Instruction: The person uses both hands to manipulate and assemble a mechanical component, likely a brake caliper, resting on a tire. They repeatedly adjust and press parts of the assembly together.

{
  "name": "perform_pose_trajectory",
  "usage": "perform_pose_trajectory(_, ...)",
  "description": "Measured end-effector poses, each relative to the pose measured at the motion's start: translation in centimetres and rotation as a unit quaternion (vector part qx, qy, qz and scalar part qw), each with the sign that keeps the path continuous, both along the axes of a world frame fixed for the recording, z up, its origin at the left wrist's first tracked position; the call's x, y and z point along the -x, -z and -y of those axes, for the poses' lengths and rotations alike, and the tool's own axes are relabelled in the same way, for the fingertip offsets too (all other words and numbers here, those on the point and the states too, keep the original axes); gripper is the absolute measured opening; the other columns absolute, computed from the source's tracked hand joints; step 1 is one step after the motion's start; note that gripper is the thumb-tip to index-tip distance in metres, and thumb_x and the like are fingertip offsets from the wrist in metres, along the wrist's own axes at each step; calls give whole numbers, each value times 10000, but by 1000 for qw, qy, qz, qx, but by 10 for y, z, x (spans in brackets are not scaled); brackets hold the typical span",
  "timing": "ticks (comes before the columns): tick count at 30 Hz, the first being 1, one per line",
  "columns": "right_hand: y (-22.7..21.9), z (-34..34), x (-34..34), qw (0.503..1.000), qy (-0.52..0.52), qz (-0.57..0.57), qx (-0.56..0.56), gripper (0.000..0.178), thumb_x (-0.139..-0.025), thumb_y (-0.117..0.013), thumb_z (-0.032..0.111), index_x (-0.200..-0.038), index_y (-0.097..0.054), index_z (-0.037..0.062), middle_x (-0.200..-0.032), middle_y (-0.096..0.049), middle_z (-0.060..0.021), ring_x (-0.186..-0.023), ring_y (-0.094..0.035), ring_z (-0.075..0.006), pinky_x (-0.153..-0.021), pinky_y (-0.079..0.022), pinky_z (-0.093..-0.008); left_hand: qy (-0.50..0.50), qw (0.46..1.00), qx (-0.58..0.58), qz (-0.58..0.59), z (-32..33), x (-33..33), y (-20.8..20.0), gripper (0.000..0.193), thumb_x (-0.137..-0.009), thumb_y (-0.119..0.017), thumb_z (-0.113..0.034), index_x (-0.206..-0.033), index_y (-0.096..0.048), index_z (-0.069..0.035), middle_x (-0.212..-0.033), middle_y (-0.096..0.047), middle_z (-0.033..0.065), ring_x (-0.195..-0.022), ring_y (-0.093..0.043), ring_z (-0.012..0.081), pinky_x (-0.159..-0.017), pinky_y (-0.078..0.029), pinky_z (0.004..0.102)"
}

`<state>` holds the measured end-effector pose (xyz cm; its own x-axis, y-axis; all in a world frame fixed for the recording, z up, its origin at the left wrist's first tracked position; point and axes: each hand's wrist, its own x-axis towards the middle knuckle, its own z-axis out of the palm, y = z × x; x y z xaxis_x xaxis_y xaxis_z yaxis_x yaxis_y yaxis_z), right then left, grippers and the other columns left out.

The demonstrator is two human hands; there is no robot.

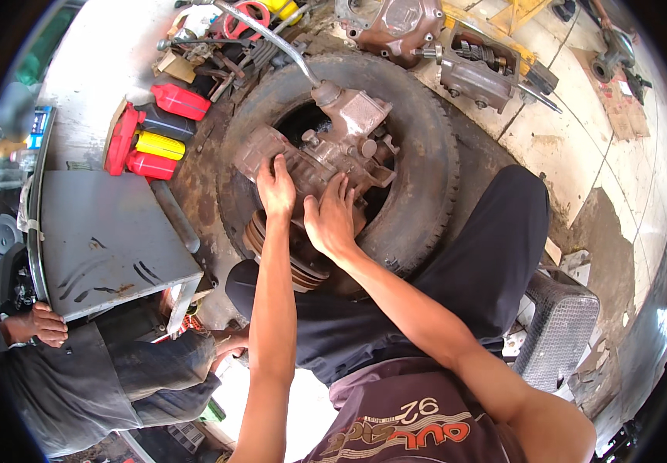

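Tiled workshop floor, black tyre lying flat on it, metal housing set across the tyre's central opening, left end over the tyre's left sidewall, long lever sticking out past its far edge. Left hand touches housing's left part, fingers partly hidden, can't tell if gripping; right hand lies against its near side, fingers close together, thumb apart, nothing pinched. Red, yellow and black bottles beyond grey tabletop's far edge, another person's hand at its near-left corner.
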<state>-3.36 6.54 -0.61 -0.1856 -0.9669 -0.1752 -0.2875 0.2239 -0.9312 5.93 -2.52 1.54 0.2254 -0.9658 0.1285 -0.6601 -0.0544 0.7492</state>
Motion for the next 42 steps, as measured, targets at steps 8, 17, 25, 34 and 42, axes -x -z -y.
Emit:
perform_pose_trajectory(8, 5, 8, 10, 999, -12, -27, 35, 830, -1031, -456, 352, -1475, -136, -273, -1536, -203, -491, -1513, -154, -544, -1264, -77, -555, -8, 999, 26, 21, 2, -7, 12, 436, -1005, -527, -355, -1155, -665, 30, -1085, -695, 315, -1071, -650, 485, -938, -481, 516)
perform_pose_trajectory(17, 0, 23, 2, 997, 66, -11, 22, 919, -1040, -436, 477, -1453, -160, -296, -1522, -236, -496, -1508, -187, -537, -1263, -69, -558, -10, 994, 8, 111, 1, -2, 14, 490, -1015, -498, -410, -1205, -647, 17, -1117, -683, 327, -1100, -627, 506, -964, -474, 538)
perform_pose_trajectory(25, -3, 14, 2, 999, 24, -24, 9, 942, -1052, -387, 519, -1472, -121, -282, -1557, -177, -477, -1532, -137, -505, -1269, -53, -545, -21, 997, 29, 68, -2, 1, 10, 462, -1016, -497, -391, -1155, -672, 14, -1088, -692, 322, -1079, -633, 506, -933, -480, 535)
perform_pose_trajectory(34, 0, 3, 8, 999, -15, -25, 12, 1022, -1037, -357, 620, -1465, -154, -286, -1545, -210, -478, -1530, -156, -500, -1273, -55, -528, -51, 997, 16, 49, -1, -6, 14, 534, -1014, -461, -417, -1234, -661, 26, -1165, -683, 310, -1138, -614, 491, -1001, -455, 507)
perform_pose_trajectory(42, 0, 22, 14, 1000, 0, -13, -15, 1140, -1003, -324, 725, -1477, -71, -281, -1564, -104, -488, -1538, -62, -516, -1272, -12, -517, -35, 999, -7, -9, -5, 1, 0, 541, -1018, -437, -430, -1239, -667, 8, -1203, -678, 297, -1192, -606, 465, -1028, -446, 488)
